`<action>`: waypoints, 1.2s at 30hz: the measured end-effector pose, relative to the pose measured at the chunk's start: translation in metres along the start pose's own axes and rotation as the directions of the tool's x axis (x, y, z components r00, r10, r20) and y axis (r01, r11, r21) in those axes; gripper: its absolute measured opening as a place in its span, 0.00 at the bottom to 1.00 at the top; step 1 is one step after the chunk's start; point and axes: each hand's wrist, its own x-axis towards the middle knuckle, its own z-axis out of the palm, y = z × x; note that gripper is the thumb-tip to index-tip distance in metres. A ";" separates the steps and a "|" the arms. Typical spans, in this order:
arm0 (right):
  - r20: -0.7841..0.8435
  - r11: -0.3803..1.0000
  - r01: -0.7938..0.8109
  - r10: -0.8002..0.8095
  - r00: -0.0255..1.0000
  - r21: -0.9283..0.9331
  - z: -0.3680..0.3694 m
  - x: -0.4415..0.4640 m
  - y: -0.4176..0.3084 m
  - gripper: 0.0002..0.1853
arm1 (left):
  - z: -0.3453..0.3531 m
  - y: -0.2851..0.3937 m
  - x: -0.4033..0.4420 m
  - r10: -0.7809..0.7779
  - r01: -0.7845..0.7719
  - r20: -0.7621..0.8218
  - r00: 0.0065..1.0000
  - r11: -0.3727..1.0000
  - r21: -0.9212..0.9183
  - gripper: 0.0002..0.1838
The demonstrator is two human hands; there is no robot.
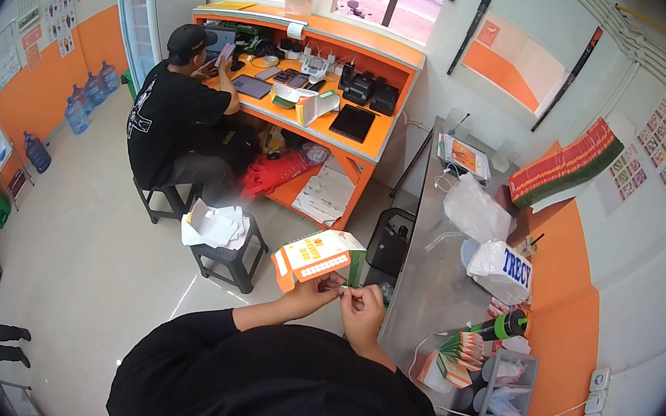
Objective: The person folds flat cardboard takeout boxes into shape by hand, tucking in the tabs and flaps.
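A partly folded cardboard food box [315, 254], white and orange with a green side panel, is held in front of my chest. Its flaps stick out at the left and the lower edge. My left hand [315, 292] grips the box from below, fingers closed at its near edge. Beside it, my right hand [363, 308] pinches the near corner below the green panel, its fingertips almost meeting those of my left. The exact bit of card between the fingertips is too small to make out.
A dark stool [227, 255] bears a stack of white folded cardboard [216, 226]. To the right runs a metal counter [421, 300] with a tissue pack [500, 272], stacked flat red cartons [564, 164] and a grey basket [527, 394]. Another person [175, 116] sits at an orange desk [364, 147].
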 end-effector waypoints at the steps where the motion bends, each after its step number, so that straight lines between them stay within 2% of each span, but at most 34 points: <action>1: 0.019 1.000 0.021 -0.022 1.000 0.007 0.000 0.000 -0.001 0.05 | 0.000 -0.002 0.000 0.046 -0.044 -0.025 0.999 0.997 0.066 0.12; 2: 0.020 1.000 0.021 -0.021 1.000 0.007 0.000 0.001 -0.002 0.05 | -0.001 -0.003 0.000 0.046 -0.044 -0.026 0.999 0.997 0.066 0.12; 4: 0.050 0.999 0.036 -0.035 0.998 -0.020 0.000 0.002 -0.003 0.05 | -0.005 0.000 -0.002 0.145 -0.121 -0.062 0.987 0.950 0.288 0.11; 8: 0.070 0.998 0.057 -0.057 0.996 -0.011 -0.001 0.005 -0.002 0.06 | -0.006 0.011 -0.005 0.097 -0.054 -0.086 0.992 0.912 0.407 0.10; 10: 0.075 0.996 0.071 -0.067 0.995 -0.052 -0.003 0.005 0.001 0.06 | -0.004 0.014 -0.004 -0.005 0.015 -0.049 0.999 0.977 0.211 0.10; 14: 0.071 0.995 0.065 -0.059 0.996 -0.080 -0.003 0.003 0.003 0.07 | -0.007 -0.006 0.002 -0.029 0.032 -0.027 0.999 0.990 0.135 0.10; 16: 0.036 0.993 0.071 -0.068 0.997 -0.095 -0.003 0.003 0.001 0.08 | -0.006 -0.007 0.003 0.030 -0.027 0.063 0.998 0.998 -0.054 0.10; 18: 0.029 0.988 0.097 -0.094 0.995 -0.124 -0.004 0.002 0.003 0.08 | -0.006 0.001 0.000 0.051 -0.051 0.044 0.998 0.999 -0.002 0.11; 20: 0.023 0.981 0.124 -0.122 0.992 -0.152 -0.004 0.003 0.003 0.09 | -0.004 0.013 -0.003 0.032 -0.028 0.038 0.999 0.994 -0.106 0.12; 24: 0.007 0.972 0.154 -0.156 0.988 -0.176 -0.004 0.001 0.003 0.09 | -0.004 0.005 -0.002 0.064 -0.056 0.051 0.997 0.988 -0.145 0.13; 26: -0.004 0.971 0.158 -0.161 0.987 -0.179 -0.003 0.001 0.005 0.09 | -0.004 0.012 -0.004 0.053 -0.053 0.003 0.999 0.998 -0.045 0.13; 29: 0.008 0.979 0.148 -0.149 0.989 -0.139 -0.005 0.003 0.006 0.09 | -0.003 0.011 -0.003 0.025 -0.025 0.000 1.000 0.991 -0.129 0.13; 36: 0.067 0.994 0.106 -0.103 0.992 -0.038 -0.009 0.004 0.002 0.07 | -0.004 0.031 -0.010 0.065 -0.068 -0.041 0.997 0.995 -0.076 0.15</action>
